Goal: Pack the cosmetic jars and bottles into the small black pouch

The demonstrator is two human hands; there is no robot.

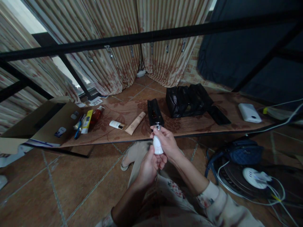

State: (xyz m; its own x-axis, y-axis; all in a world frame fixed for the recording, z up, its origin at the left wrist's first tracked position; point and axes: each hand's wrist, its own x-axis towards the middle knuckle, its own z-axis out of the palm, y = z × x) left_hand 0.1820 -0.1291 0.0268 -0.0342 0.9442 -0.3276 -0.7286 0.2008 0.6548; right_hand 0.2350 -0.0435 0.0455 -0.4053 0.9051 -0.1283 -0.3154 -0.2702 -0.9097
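Between my two hands, a small white bottle [157, 145] with a shiny silver cap [157, 126] stands upright above my lap. My left hand [149, 162] is closed around its lower end. My right hand [168, 142] is closed on its upper part, fingers near the cap. Just beyond the bottle, a narrow black pouch [155, 112] lies open on the low bench. To its left on the bench are a beige squeeze tube [135, 123] and a white tube with a shiny cap [115, 125].
A larger black bag [188, 100] and white power bank [249, 113] sit right on the bench [113, 110]. At left are a yellow box [87, 121], red pump bottle [96, 115] and cardboard box [44, 121]. A blue bag [246, 152] and power strip [254, 177] with cables lie lower right.
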